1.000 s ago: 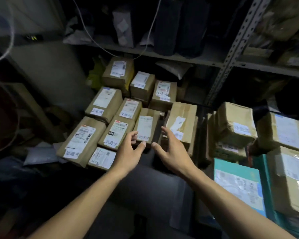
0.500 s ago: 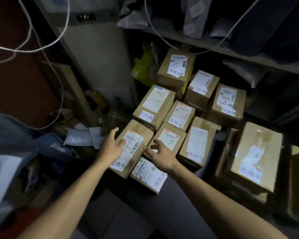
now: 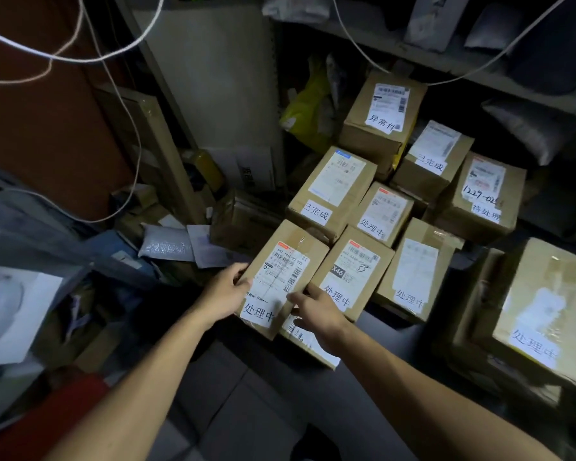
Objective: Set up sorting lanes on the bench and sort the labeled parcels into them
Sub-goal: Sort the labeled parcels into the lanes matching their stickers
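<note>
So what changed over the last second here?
Both hands moved left from the middle parcels to the front-left parcel marked 处理中. The left hand now holds its left edge and the right hand its right side, fingers on the top face. The parcel appears slightly raised over the parcel in front. The other labelled parcels appear unmoved.

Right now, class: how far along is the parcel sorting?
Done: no lanes visible; labels still sit mixed, a 已完成 box beside a 处理中 box. In hand: left hand and right hand hold a 处理中 parcel. Left: nearly everything.
</note>
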Available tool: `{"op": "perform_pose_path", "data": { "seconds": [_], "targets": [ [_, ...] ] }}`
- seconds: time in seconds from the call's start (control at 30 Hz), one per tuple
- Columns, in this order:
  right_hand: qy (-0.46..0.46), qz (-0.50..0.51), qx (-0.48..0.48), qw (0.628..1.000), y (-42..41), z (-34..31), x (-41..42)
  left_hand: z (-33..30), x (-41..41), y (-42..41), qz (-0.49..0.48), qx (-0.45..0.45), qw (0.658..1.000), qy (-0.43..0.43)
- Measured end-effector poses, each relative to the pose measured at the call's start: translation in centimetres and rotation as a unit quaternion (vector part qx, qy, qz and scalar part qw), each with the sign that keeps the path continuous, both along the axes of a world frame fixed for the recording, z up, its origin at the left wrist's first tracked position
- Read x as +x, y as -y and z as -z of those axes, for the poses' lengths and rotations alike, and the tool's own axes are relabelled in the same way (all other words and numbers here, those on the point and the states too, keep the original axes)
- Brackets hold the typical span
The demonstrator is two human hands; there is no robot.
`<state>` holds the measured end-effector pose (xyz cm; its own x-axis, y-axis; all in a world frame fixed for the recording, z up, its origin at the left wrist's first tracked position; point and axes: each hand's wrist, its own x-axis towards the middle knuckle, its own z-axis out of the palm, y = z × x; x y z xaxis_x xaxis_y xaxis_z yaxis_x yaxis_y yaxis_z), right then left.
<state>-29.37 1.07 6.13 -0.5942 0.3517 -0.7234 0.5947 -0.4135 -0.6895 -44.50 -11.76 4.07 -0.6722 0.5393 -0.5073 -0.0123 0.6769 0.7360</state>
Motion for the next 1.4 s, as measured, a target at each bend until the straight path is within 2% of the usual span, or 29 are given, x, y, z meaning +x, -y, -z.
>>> {"op": "perform_pose_path", "data": {
  "seconds": [0.33,0.57,0.77,1.03,1.2,1.4],
  "targets": [
    [-0.061,0.005,0.031,0.998,1.1,-1.7,2.5,-2.3,2.6,2.6,-0.043,0.09,0.995,0.013],
    [-0.134,0.069,0.028,0.988,-0.2,-3.6,6.1,-6.3,7.2,1.1,-0.053,0.164,0.985,-0.009],
    [-0.179,0.127,0.04,0.975,-2.9,-6.0,11.8,-9.7,12.3,-2.7,-0.016,0.226,0.974,0.015],
    [-0.194,0.196,0.094,0.957,-5.6,-8.5,20.1,-12.0,18.9,-7.5,0.057,0.258,0.963,0.052],
    [-0.177,0.232,0.11,0.95,-6.2,-8.4,24.7,-12.1,22.6,-9.2,0.103,0.239,0.963,0.077],
    [-0.145,0.214,0.119,0.959,-4.2,-6.8,29.1,-9.8,26.3,-7.3,0.114,0.207,0.964,0.119]
  ]
}}
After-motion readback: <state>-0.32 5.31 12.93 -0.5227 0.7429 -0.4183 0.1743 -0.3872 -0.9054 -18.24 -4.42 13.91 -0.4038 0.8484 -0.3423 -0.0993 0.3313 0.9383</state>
